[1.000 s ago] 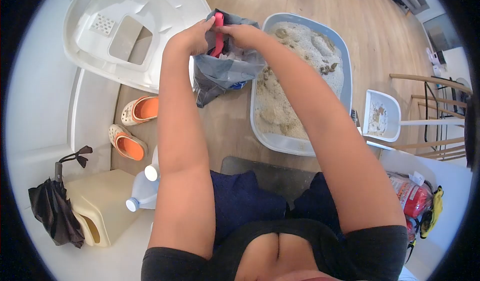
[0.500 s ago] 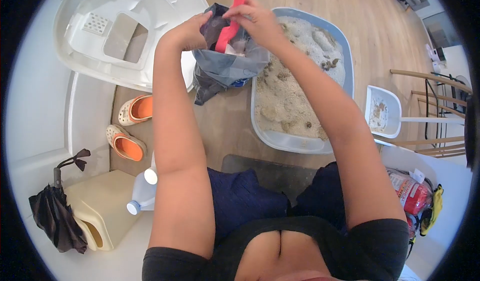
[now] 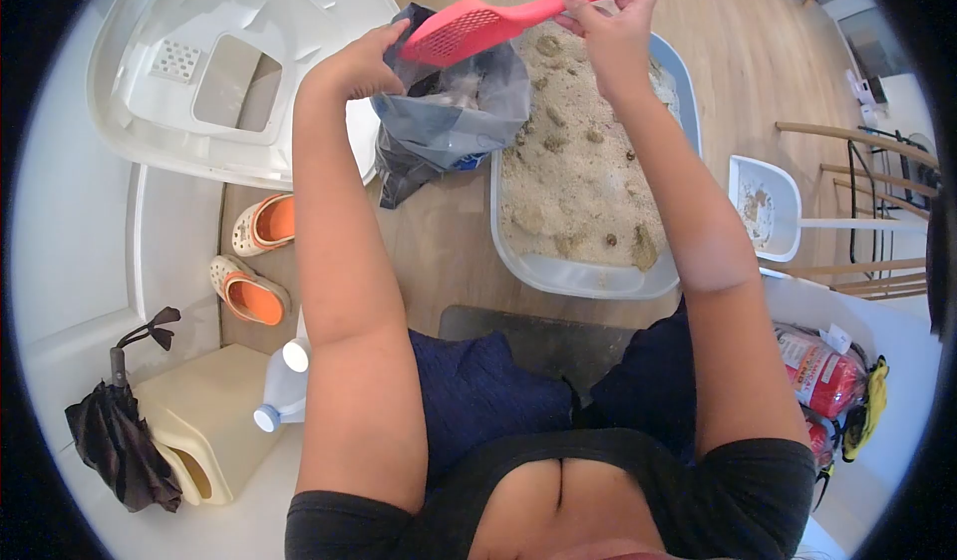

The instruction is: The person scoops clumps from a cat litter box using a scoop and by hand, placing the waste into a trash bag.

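My right hand (image 3: 618, 33) grips the handle of a pink slotted litter scoop (image 3: 469, 33), raised and slanting left over the mouth of a grey plastic bag (image 3: 449, 131). The scoop's head looks bare. My left hand (image 3: 371, 64) holds the bag's left rim, its fingertips partly hidden by the plastic. Pale clumps and crumpled stuff show inside the bag. Right beside it stands a litter box (image 3: 573, 279) filled with beige litter, with several dark clumps on the surface. My right forearm covers part of its right side.
A white litter box hood (image 3: 140, 91) lies at the upper left. Orange-lined clogs (image 3: 261, 296), plastic jugs (image 3: 282, 390), a cream bin (image 3: 224, 410) and a folded umbrella (image 3: 115, 440) are on the left. A white dustpan (image 3: 766, 206) and a chair (image 3: 867, 151) stand right.
My right hand has drawn the scoop up and right out of the bag, turning it from upright to nearly level. My left hand stays at the bag's rim.
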`<action>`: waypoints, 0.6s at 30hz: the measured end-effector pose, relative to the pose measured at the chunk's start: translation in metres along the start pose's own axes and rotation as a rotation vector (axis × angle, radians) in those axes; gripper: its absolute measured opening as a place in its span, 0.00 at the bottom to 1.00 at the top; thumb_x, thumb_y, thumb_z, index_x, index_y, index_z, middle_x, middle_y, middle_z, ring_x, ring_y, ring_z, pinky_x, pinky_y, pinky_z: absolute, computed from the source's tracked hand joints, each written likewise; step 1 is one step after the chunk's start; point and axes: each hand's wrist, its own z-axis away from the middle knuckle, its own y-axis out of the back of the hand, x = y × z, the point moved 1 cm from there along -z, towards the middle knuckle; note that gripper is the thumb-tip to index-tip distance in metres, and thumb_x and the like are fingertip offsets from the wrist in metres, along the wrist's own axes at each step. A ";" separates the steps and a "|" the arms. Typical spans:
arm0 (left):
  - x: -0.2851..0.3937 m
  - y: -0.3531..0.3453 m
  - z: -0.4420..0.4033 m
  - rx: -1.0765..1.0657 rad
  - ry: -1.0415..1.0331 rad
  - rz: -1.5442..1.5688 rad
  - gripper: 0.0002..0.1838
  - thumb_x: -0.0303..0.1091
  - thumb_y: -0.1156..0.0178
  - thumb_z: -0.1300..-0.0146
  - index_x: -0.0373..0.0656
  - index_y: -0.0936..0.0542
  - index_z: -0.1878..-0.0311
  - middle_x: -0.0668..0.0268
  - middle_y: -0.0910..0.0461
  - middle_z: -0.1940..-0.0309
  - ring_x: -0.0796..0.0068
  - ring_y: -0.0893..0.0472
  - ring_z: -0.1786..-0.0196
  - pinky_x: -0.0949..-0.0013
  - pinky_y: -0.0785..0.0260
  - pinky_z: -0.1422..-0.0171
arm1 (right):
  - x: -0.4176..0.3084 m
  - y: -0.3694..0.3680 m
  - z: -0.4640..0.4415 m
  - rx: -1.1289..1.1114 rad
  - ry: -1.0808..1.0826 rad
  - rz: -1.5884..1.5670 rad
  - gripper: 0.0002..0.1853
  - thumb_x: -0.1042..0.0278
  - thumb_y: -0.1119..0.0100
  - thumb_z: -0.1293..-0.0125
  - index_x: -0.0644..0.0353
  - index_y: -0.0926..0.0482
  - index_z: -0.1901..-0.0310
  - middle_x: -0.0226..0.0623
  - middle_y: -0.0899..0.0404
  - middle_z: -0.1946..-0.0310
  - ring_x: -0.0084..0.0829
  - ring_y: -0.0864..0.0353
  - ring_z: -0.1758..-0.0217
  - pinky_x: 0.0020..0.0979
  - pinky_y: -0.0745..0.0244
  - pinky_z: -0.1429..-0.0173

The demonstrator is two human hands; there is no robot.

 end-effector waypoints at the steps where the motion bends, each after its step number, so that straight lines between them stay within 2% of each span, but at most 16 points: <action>1: 0.000 0.000 0.000 -0.002 0.000 -0.003 0.53 0.26 0.33 0.63 0.48 0.46 0.29 0.59 0.41 0.32 0.60 0.37 0.32 0.66 0.42 0.31 | 0.000 0.003 -0.002 0.091 0.075 -0.030 0.32 0.79 0.43 0.40 0.55 0.48 0.37 0.35 0.28 0.67 0.25 0.23 0.69 0.25 0.21 0.68; 2: 0.000 0.000 -0.001 0.004 -0.007 0.006 0.51 0.27 0.34 0.62 0.47 0.45 0.29 0.59 0.41 0.32 0.60 0.38 0.32 0.65 0.43 0.31 | 0.000 0.006 -0.002 0.096 0.073 -0.032 0.32 0.79 0.43 0.40 0.55 0.48 0.37 0.35 0.28 0.67 0.25 0.23 0.69 0.25 0.21 0.68; 4: -0.005 0.000 -0.007 0.002 -0.018 0.015 0.50 0.28 0.34 0.61 0.47 0.44 0.29 0.59 0.41 0.32 0.60 0.38 0.32 0.65 0.43 0.31 | -0.002 0.014 -0.003 0.161 -0.021 -0.024 0.22 0.74 0.44 0.37 0.57 0.42 0.45 0.35 0.28 0.67 0.25 0.22 0.70 0.26 0.18 0.67; 5: -0.007 -0.002 -0.012 0.016 -0.022 0.058 0.47 0.30 0.35 0.59 0.48 0.42 0.30 0.58 0.41 0.32 0.59 0.38 0.32 0.65 0.43 0.31 | -0.005 0.022 -0.005 0.167 -0.028 -0.014 0.22 0.74 0.44 0.37 0.57 0.42 0.45 0.35 0.28 0.67 0.25 0.22 0.70 0.26 0.18 0.67; 7: -0.006 -0.008 -0.018 0.019 -0.039 0.123 0.45 0.31 0.36 0.58 0.49 0.39 0.31 0.57 0.41 0.32 0.59 0.38 0.32 0.65 0.43 0.31 | -0.003 0.042 -0.016 -0.008 -0.338 0.028 0.15 0.70 0.44 0.35 0.57 0.39 0.53 0.36 0.28 0.67 0.26 0.21 0.70 0.26 0.19 0.67; 9: 0.000 -0.011 -0.022 0.089 -0.118 0.033 0.38 0.28 0.38 0.53 0.49 0.34 0.34 0.59 0.33 0.39 0.61 0.33 0.37 0.67 0.42 0.33 | -0.002 0.059 -0.016 -0.026 -0.294 0.065 0.13 0.69 0.45 0.35 0.57 0.39 0.55 0.36 0.28 0.67 0.26 0.21 0.70 0.27 0.19 0.67; 10: 0.003 -0.012 -0.025 0.085 -0.096 0.121 0.30 0.29 0.38 0.52 0.49 0.27 0.40 0.59 0.31 0.44 0.62 0.32 0.39 0.67 0.40 0.35 | -0.005 0.065 -0.018 -0.058 -0.232 0.077 0.12 0.68 0.45 0.34 0.57 0.39 0.58 0.36 0.28 0.67 0.26 0.21 0.69 0.28 0.19 0.67; 14: 0.021 -0.006 -0.035 0.112 -0.190 0.090 0.25 0.32 0.37 0.51 0.46 0.24 0.45 0.59 0.29 0.48 0.62 0.30 0.42 0.66 0.38 0.38 | -0.039 0.083 -0.016 0.090 -0.113 0.063 0.11 0.69 0.46 0.35 0.56 0.39 0.58 0.35 0.28 0.68 0.25 0.22 0.71 0.28 0.19 0.68; 16: 0.028 -0.005 -0.035 0.145 -0.160 0.136 0.18 0.36 0.36 0.51 0.46 0.19 0.54 0.58 0.32 0.40 0.61 0.27 0.46 0.66 0.34 0.40 | -0.050 0.095 -0.014 0.214 -0.097 0.010 0.13 0.70 0.43 0.35 0.66 0.35 0.56 0.40 0.28 0.62 0.35 0.20 0.59 0.36 0.21 0.49; 17: 0.031 -0.003 -0.037 0.145 -0.165 0.147 0.18 0.36 0.36 0.51 0.46 0.19 0.54 0.58 0.32 0.40 0.61 0.27 0.46 0.66 0.34 0.40 | -0.052 0.099 -0.013 0.213 -0.095 0.022 0.13 0.70 0.43 0.35 0.66 0.35 0.56 0.40 0.28 0.62 0.35 0.20 0.59 0.36 0.21 0.49; 18: 0.031 -0.003 -0.040 0.110 -0.167 0.163 0.17 0.36 0.36 0.51 0.47 0.19 0.55 0.61 0.31 0.40 0.63 0.29 0.43 0.60 0.37 0.37 | -0.049 0.106 -0.011 0.246 -0.062 0.023 0.13 0.70 0.44 0.35 0.65 0.38 0.59 0.41 0.28 0.63 0.38 0.20 0.60 0.39 0.20 0.49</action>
